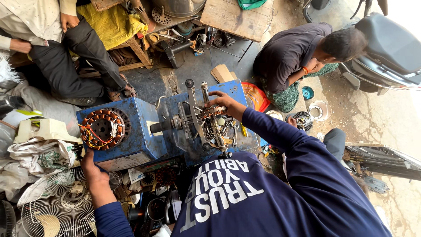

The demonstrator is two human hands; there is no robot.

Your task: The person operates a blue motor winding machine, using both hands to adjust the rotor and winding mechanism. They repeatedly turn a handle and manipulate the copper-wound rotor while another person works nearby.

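So, nearest the camera, the left hand (93, 174) is clamped over the lower front corner of the blue machine box (131, 131), fingers wrapped under its edge and pressed against it, just steadying it. Right above that grip, a motor stator (101, 128) sits in the box face with its copper coils in place and red and yellow leads hanging loose, so the winding itself looks done while the wiring doesn't look tidied yet. Further out, the right hand (222, 103) is pinching the top of the metal winding mechanism (206, 120), fingertips closed on the small part by the threaded rod (205, 93). My guess is this is mid-adjustment. Spanners (235, 134) lie loose just below that hand on the blue bed. Beyond it, a person in a dark shirt (291, 52) crouches, and another sits in dark trousers (70, 57) off to the left.
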